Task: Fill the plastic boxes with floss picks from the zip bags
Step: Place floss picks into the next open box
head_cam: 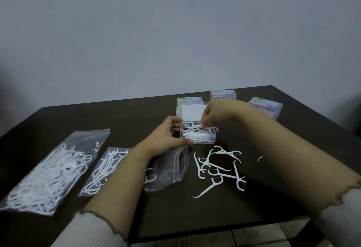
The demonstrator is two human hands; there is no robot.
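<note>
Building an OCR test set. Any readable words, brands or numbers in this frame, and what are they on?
No text can be read.
Closed clear plastic boxes with iridescent labels at the far side of the table, one at the left, one in the middle, one at the right: dark print lines on the labels, too small and blurred to read.
Open clear plastic box, clear zip bags: no print visible.

A plain room, likely a home: dark table [97, 114] against a bare grey wall [136, 32], tiled floor [263, 231].
</note>
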